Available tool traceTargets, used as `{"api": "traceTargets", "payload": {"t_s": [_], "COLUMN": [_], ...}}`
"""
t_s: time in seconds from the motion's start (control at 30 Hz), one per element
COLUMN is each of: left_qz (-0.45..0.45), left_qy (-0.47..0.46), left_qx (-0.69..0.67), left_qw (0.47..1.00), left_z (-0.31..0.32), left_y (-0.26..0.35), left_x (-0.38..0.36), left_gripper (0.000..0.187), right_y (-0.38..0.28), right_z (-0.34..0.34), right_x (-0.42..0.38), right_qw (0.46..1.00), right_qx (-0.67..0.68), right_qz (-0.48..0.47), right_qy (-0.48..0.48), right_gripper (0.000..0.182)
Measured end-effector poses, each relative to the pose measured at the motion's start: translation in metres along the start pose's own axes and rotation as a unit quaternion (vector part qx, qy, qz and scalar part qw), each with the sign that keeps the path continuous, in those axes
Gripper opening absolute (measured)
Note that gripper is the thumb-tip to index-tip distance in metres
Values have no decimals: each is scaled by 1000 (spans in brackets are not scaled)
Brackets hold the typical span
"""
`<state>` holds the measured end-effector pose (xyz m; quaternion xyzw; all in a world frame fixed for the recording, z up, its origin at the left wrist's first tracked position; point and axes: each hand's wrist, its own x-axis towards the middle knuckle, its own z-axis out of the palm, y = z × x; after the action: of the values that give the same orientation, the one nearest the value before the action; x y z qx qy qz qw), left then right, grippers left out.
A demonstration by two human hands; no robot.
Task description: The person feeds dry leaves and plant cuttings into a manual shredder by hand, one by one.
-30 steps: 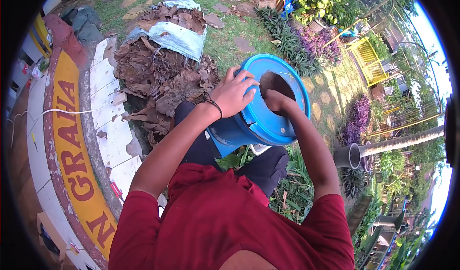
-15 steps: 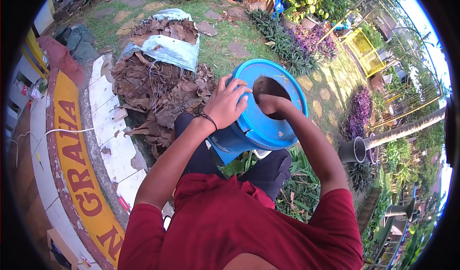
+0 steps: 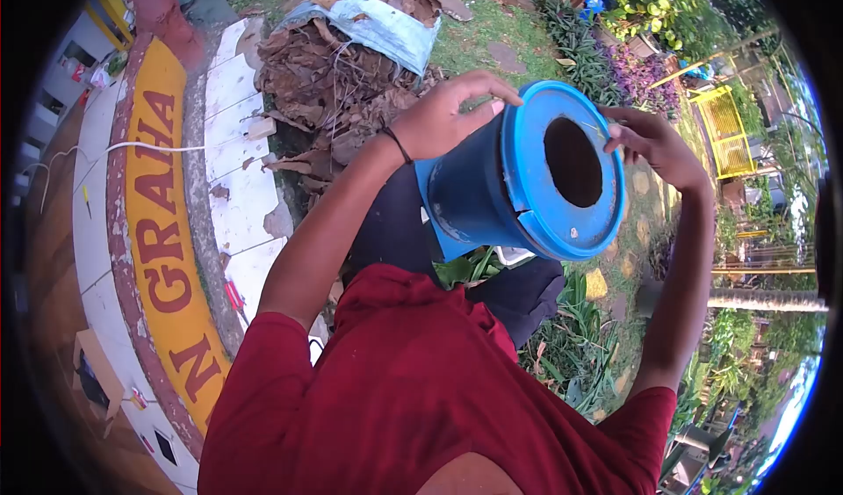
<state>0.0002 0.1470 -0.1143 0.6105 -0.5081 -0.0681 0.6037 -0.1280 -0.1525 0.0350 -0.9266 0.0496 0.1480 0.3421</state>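
Note:
A blue plastic bucket (image 3: 465,183) stands between my knees, its top tilted toward me. On it sits a blue lid (image 3: 537,192) with a round hole (image 3: 573,163) cut in it; the inside is dark. My left hand (image 3: 461,113) curves over the lid's left edge, thumb and fingers against the rim. At the opposite edge, my right hand (image 3: 657,144) has its fingers bent around the rim, partly hidden. A thin yellowish strand lies on the lid close to those fingers.
Dry brown leaves (image 3: 329,78) are heaped at the left beside a pale blue sack (image 3: 382,29). A white-tiled ledge (image 3: 237,179) and a yellow lettered border (image 3: 167,258) run along the left. Plants, a yellow metal frame (image 3: 724,130) and a pole (image 3: 746,298) are on the right.
My right hand has come out of the lid's hole and moved to its right rim. My left hand has shifted from the lid's top to its left edge. The view has turned.

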Motion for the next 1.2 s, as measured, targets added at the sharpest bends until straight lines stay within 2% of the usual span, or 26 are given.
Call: {"api": "traceTargets", "payload": {"t_s": [0.03, 0.1, 0.17, 0.2, 0.23, 0.27, 0.3, 0.33, 0.37, 0.43, 0.47, 0.5, 0.53, 0.57, 0.6, 0.63, 0.7, 0.73, 0.8, 0.83, 0.87, 0.97, 1.03, 1.1, 1.13, 1.2], "left_qz": [-29, -116, -194, -262, -326, -426, -461, -546, -594, -696, -720, -740, -744, -775, -804, -806, -770, -787, -790, -790, -800, -801, -820, -824, -826, -823], "left_qy": [48, 126, 214, 236, 253, 261, 232, 238, 211, 109, 66, 24, 22, 5, -12, -15, 39, 4, 3, 5, 11, -53, -35, 72, 69, 97], "left_qx": [-59, -65, -86, -18, 47, 70, 98, 100, 82, 127, 107, 86, 79, 64, 48, 38, 65, 76, 97, 127, 51, 107, 53, 28, 21, 97], "left_qw": [997, 983, 954, 936, 910, 863, 851, 797, 772, 698, 683, 666, 663, 629, 593, 591, 633, 613, 605, 599, 597, 586, 568, 561, 559, 551], "left_z": [-17, -62, -101, -118, -126, -127, -127, -114, -99, -59, -36, -18, -8, 1, 9, 15, 24, 16, 13, 12, 10, 58, 53, 53, 52, 51], "left_y": [-9, -30, -83, -121, -157, -182, -216, -233, -239, -276, -281, -282, -278, -273, -274, -285, -312, -315, -339, -352, -366, -432, -426, -428, -425, -423], "left_x": [-13, -53, -111, -151, -198, -246, -303, -348, -387, -467, -488, -503, -501, -488, -480, -482, -490, -478, -481, -482, -484, -526, -509, -505, -504, -502], "left_gripper": [29, 32, 33, 34, 35, 37, 42, 49, 61, 76, 87, 99, 99, 110, 122, 122, 139, 146, 152, 158, 163, 163, 163, 154, 154, 125], "right_y": [-11, 6, 40, 49, 58, 41, 55, 47, 40, 44, 43, 55, 66, 68, 74, 89, 71, 67, 63, 61, 57, 37, 36, 32, 27, 23], "right_z": [-4, -7, -3, 7, 25, 52, 67, 98, 124, 176, 200, 223, 243, 260, 273, 284, 296, 299, 300, 299, 297, 298, 297, 297, 299, 303], "right_x": [-20, -62, -104, -117, -132, -131, -143, -146, -143, -144, -148, -154, -161, -164, -172, -182, -177, -179, -181, -178, -176, -158, -157, -147, -141, -134], "right_qw": [999, 973, 910, 877, 851, 819, 800, 766, 751, 729, 725, 724, 734, 747, 720, 686, 645, 645, 634, 636, 625, 610, 652, 655, 647, 627], "right_qx": [12, 188, 347, 391, 436, 480, 507, 564, 578, 620, 645, 662, 662, 648, 666, 684, 705, 701, 682, 677, 677, 671, 600, 576, 567, 589], "right_qz": [-44, -131, -223, -265, -283, -294, -295, -273, -266, -198, -136, -75, 3, 82, 170, 226, 290, 299, 364, 369, 388, 417, 459, 486, 505, 503], "right_qy": [10, 23, -36, -85, -78, -113, -126, -144, -179, -210, -198, -178, -152, -127, -94, -101, -57, -55, 19, 21, 28, 55, 60, 57, 66, 77], "right_gripper": [51, 70, 87, 87, 84, 82, 77, 73, 74, 75, 76, 78, 77, 75, 74, 73, 70, 70, 65, 65, 64, 61, 62, 63, 64, 65]}}
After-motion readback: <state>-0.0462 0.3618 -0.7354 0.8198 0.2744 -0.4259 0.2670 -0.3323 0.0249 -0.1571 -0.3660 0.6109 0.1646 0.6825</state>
